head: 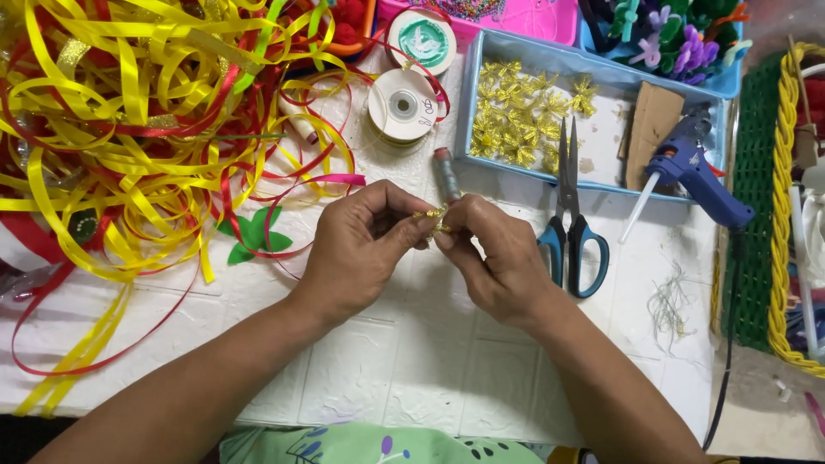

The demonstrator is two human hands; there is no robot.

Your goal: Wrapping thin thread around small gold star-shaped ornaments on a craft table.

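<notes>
fingers point(411, 225) hide most of the small gold piece point(432, 215).

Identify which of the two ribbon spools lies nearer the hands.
The lower spool, cream-faced with a grey hub; the other spool, green-faced, lies farther up by the pink tray.

Glossy gold foil ribbon point(432, 215)

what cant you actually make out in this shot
- Small gold piece, head view: mostly covered by the fingertips of the left hand and right hand; its shape is unclear.
- Glue gun: its cord runs off the bottom edge.
- Ribbon pile: cut off by the top and left edges; whatever lies under it is hidden.
- Gold bows in the blue tray: too small to count.
</notes>
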